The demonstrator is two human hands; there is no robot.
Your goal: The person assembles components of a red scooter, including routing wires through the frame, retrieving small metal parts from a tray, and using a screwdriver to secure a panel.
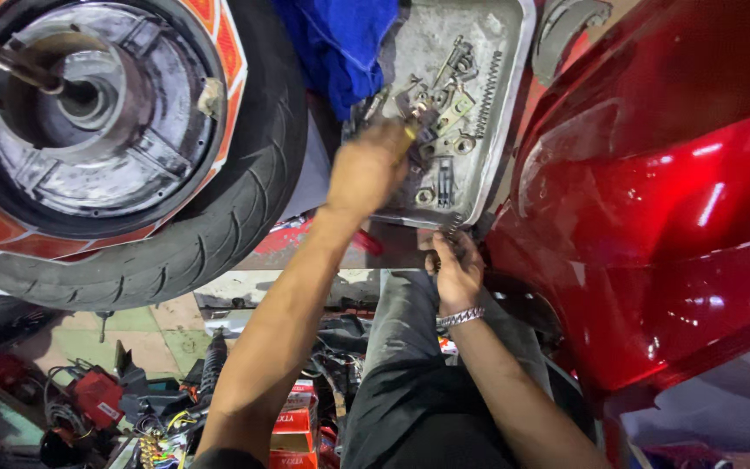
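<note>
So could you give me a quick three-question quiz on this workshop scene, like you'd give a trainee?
1. True or false: the left hand reaches into the metal tray of small parts.
2. Which lies left of the tray: A) a wheel with tyre, B) a ladder, C) a bucket?
3. Fill in: the right hand has a metal ____ on its wrist.

Key:
1. True.
2. A, the wheel.
3. Bracelet. The hand sits at the tray's near edge beside the red body panel, pinching a small spring.
</note>
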